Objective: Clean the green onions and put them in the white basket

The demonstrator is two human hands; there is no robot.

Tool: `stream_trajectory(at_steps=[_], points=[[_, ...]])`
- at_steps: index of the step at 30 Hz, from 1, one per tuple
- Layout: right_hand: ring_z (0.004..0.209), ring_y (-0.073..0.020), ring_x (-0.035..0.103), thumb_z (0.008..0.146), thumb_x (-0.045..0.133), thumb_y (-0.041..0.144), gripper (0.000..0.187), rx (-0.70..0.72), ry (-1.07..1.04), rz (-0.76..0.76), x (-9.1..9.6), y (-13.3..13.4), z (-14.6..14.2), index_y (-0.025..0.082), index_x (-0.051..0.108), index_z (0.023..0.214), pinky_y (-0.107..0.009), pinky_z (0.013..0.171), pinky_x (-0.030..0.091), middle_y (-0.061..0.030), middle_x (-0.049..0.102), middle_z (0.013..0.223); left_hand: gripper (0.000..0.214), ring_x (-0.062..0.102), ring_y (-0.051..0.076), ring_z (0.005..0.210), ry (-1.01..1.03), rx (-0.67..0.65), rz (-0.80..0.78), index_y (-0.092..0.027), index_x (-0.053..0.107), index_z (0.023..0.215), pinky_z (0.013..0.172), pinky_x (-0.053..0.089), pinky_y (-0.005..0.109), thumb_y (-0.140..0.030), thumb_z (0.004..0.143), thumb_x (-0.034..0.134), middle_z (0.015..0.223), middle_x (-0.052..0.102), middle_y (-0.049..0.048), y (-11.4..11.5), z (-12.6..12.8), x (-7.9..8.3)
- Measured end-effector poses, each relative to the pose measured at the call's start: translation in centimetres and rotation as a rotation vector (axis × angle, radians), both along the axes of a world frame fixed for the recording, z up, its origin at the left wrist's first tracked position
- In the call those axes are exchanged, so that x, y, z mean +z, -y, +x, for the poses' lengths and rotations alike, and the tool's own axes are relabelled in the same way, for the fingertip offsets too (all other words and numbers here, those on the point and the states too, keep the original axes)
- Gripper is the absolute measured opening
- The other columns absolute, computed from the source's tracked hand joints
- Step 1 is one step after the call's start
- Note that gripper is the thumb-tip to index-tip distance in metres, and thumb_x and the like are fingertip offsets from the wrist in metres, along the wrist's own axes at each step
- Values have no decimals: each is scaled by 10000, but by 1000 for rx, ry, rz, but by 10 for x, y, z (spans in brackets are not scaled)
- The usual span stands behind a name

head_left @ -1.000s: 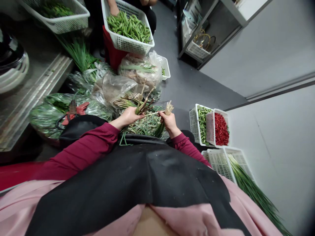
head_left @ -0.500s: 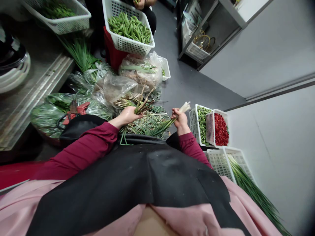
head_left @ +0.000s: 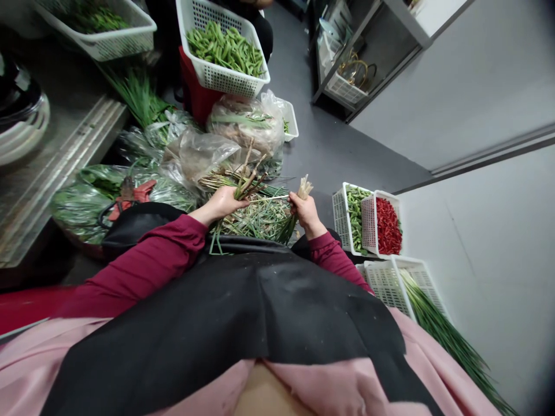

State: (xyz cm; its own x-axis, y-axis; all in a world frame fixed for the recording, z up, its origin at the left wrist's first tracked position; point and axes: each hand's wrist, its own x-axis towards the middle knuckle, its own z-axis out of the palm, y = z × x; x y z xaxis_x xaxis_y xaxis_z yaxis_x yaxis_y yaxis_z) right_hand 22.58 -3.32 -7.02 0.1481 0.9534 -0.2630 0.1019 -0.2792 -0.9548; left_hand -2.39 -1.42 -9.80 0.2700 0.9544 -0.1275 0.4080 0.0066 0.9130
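Note:
My left hand point(head_left: 224, 202) is closed around a bunch of green stalks with brown root ends point(head_left: 245, 181) that stick up past the fingers. My right hand point(head_left: 304, 211) grips a smaller bundle of scallions point(head_left: 299, 196) by the pale white ends, its green leaves hanging down toward my lap. Between the two hands runs a thin pale strand point(head_left: 272, 199). Under both hands lies a heap of loose green trimmings point(head_left: 255, 219) on the edge of my black apron point(head_left: 243, 312).
White baskets to the right hold green pods point(head_left: 356, 214), red chillies point(head_left: 387, 225) and long chives point(head_left: 437, 323). Ahead stand a basket of green beans point(head_left: 223, 49), plastic bags of greens point(head_left: 247, 124) and a steel counter point(head_left: 65, 150). Another person sits behind the bean basket.
My right hand swung out to the right with its scallion bundle half a second ago, then came back in close to the left hand. The left hand stayed in place.

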Motion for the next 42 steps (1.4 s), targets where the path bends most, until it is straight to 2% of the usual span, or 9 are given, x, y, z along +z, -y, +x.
stream_trajectory(at_steps=[7, 12, 14, 19, 25, 29, 33, 36, 42], points=[[419, -64, 352, 684, 705, 458, 337, -275, 150, 114, -4, -18, 29, 173, 530, 650, -219, 396, 283, 62, 441, 479, 203, 599, 176, 623, 11, 22, -19, -135, 726, 699, 615, 415, 258, -319, 612, 736, 605, 669, 5, -2, -3, 0], [388, -62, 344, 672, 723, 477, 352, -37, 213, -108, -16, -6, 23, 172, 554, 622, -212, 374, 248, 52, 455, 468, 213, 555, 156, 561, 70, 85, -83, -131, 719, 701, 563, 399, 258, -321, 611, 751, 553, 625, -1, 0, -2, 2], [389, -52, 329, 665, 736, 412, 290, 53, 145, -133, -20, 1, 12, 159, 637, 767, -201, 385, 243, 75, 439, 482, 207, 534, 139, 538, 105, 89, -121, -128, 708, 695, 543, 394, 250, -308, 608, 761, 545, 607, -7, 2, 0, 3], [399, -20, 275, 679, 745, 373, 560, 213, -198, -166, -9, 7, -6, 210, 583, 1190, -206, 398, 256, 66, 536, 693, 247, 414, 86, 405, 230, 116, -283, -119, 681, 758, 426, 327, 231, -314, 635, 771, 499, 521, -40, 8, 10, 4], [435, -37, 300, 719, 727, 522, 461, 304, -317, -81, 0, 9, -29, 210, 604, 1035, -228, 426, 311, 41, 501, 719, 222, 414, 70, 388, 393, -10, -417, -111, 656, 727, 388, 322, 220, -247, 627, 799, 534, 555, -18, 17, 26, 4], [474, -75, 378, 752, 664, 594, 418, 139, -145, 14, -5, 2, -26, 195, 543, 737, -246, 462, 366, 25, 454, 618, 254, 426, 58, 417, 483, -59, -484, -88, 676, 747, 394, 327, 206, -277, 645, 812, 621, 621, 26, 16, 27, 6], [563, -99, 488, 763, 647, 565, 397, -43, 44, 215, 2, -8, -3, 180, 570, 708, -264, 564, 439, -7, 546, 662, 334, 448, 45, 472, 698, -20, -580, -86, 714, 907, 435, 374, 193, -281, 654, 812, 778, 669, 62, 7, 19, 9], [537, -87, 480, 762, 655, 515, 357, 103, 80, 219, 10, -7, -7, 163, 651, 819, -255, 564, 431, 1, 573, 665, 380, 465, 53, 512, 852, -54, -636, -94, 714, 965, 470, 392, 197, -234, 627, 816, 765, 653, 45, 1, 15, 8], [672, -153, 560, 635, 768, 427, 363, 345, 2, 75, 0, 4, -69, 140, 683, 838, -278, 621, 459, -5, 602, 650, 411, 491, 91, 557, 814, -196, -495, -89, 729, 907, 523, 388, 228, -108, 500, 785, 687, 655, 22, 5, 20, -2]])
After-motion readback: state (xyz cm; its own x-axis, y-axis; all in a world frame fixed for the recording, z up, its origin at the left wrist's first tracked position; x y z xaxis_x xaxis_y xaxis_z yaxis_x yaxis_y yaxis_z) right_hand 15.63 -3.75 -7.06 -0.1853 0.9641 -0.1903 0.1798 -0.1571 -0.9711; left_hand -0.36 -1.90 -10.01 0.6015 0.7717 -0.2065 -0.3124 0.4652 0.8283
